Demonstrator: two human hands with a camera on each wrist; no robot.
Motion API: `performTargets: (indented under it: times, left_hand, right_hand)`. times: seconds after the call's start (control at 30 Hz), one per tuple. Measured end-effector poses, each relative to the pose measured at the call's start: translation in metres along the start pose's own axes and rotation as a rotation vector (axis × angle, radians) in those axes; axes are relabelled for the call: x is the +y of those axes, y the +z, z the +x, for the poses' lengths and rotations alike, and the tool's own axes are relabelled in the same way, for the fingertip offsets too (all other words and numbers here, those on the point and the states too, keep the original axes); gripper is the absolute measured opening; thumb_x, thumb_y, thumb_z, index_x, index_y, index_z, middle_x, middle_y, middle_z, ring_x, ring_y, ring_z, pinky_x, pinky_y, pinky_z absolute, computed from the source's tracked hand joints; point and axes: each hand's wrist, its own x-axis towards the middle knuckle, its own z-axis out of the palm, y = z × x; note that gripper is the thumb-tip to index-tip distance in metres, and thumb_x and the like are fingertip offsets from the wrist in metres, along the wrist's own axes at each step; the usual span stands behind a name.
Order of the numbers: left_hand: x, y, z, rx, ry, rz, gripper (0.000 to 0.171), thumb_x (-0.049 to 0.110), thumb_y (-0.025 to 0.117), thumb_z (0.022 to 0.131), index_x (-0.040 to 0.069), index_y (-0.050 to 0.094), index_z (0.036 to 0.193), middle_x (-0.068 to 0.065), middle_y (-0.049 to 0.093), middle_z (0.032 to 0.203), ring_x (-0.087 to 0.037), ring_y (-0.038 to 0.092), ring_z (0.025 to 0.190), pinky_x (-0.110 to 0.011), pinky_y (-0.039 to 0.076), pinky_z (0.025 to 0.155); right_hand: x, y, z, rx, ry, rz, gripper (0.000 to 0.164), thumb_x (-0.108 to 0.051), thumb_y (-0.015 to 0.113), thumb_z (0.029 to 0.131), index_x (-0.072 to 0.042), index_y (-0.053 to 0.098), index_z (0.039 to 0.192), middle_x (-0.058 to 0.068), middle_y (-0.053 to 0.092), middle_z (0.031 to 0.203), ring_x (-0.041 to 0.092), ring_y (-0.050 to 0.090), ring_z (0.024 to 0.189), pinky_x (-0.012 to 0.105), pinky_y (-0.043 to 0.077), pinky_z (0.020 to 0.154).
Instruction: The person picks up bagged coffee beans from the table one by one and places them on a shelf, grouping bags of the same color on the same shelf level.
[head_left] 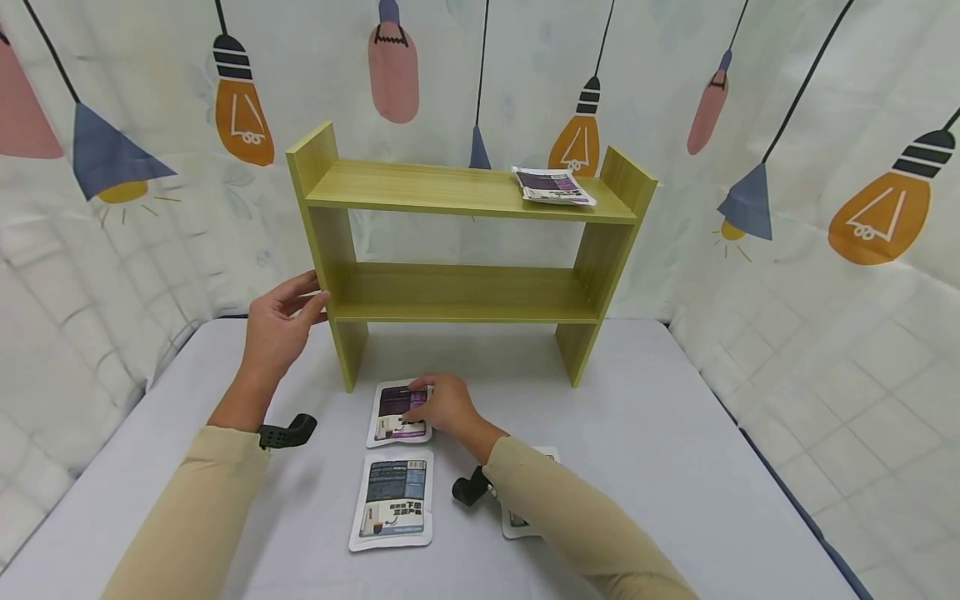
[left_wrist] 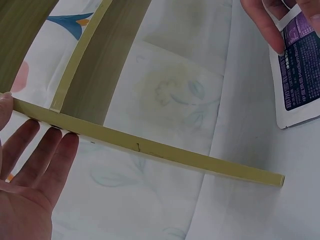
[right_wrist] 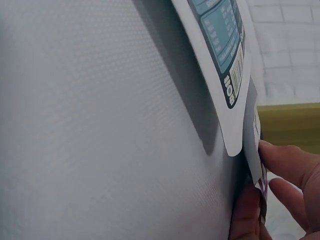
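Observation:
A greenish-yellow two-tier wooden shelf (head_left: 465,292) stands on the table. My left hand (head_left: 277,325) holds the front edge of its left side panel (left_wrist: 150,145), thumb on one side and fingers on the other. In front of the shelf, a flat white pouch with a purple and black label (head_left: 392,414) lies on the cloth. My right hand (head_left: 446,406) pinches that pouch by its right side, thumb above and fingertips at its edge in the right wrist view. Nearer to me lies a pouch with a blue-grey label (head_left: 393,500).
Some purple-labelled pouches (head_left: 555,185) lie stacked on the right of the shelf's top board. Another white pouch (head_left: 517,523) is partly hidden beneath my right forearm. A white cloth covers the table (head_left: 675,467), and a lamp-patterned curtain (head_left: 465,50) hangs behind.

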Motion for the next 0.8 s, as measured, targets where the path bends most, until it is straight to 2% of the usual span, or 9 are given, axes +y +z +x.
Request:
performTargets:
  times: [0.27,0.4,0.63,0.8]
  left_hand:
    - [0.0012,0.0007,-0.0005,0.005,-0.003,0.003,0.052,0.036,0.064,0.101,0.025,0.053,0.151,-0.006,0.058,0.150,-0.007,0.064,0.119,-0.010,0.056,0.083]
    - [0.0003,0.0007,-0.0007,0.011,0.006,0.003,0.052,0.036,0.064,0.101,0.025,0.054,0.150,-0.006,0.059,0.149,0.000,0.064,0.115,-0.011,0.057,0.082]
    - [-0.0008,0.0001,-0.0005,0.017,0.061,-0.043,0.049,0.026,0.066,0.101,0.020,0.056,0.148,-0.012,0.062,0.144,0.007,0.064,0.105,-0.011,0.058,0.080]
    - [-0.0016,0.0005,0.0002,0.010,0.054,-0.043,0.050,0.028,0.067,0.100,0.020,0.056,0.149,-0.011,0.061,0.145,0.008,0.063,0.106,-0.012,0.058,0.081]
  right_hand:
    - [0.0007,-0.0016,0.0024,-0.025,-0.008,0.035,0.040,-0.021,0.095,0.072,-0.020,0.080,0.109,0.008,0.066,0.137,0.030,0.057,0.131,0.044,0.049,0.113]
    - [0.0029,-0.0024,0.0037,-0.028,-0.022,0.061,0.039,-0.021,0.095,0.071,-0.020,0.081,0.107,0.007,0.068,0.134,0.029,0.058,0.129,0.042,0.050,0.111]
    - [0.0079,-0.0021,0.0070,-0.033,-0.055,0.096,0.039,-0.019,0.095,0.070,-0.020,0.082,0.107,0.005,0.072,0.127,0.020,0.060,0.111,0.032,0.053,0.097]
    - [0.0096,-0.0020,0.0087,-0.034,-0.039,0.113,0.038,-0.019,0.096,0.070,-0.021,0.082,0.105,0.005,0.071,0.128,0.021,0.060,0.117,0.034,0.052,0.103]
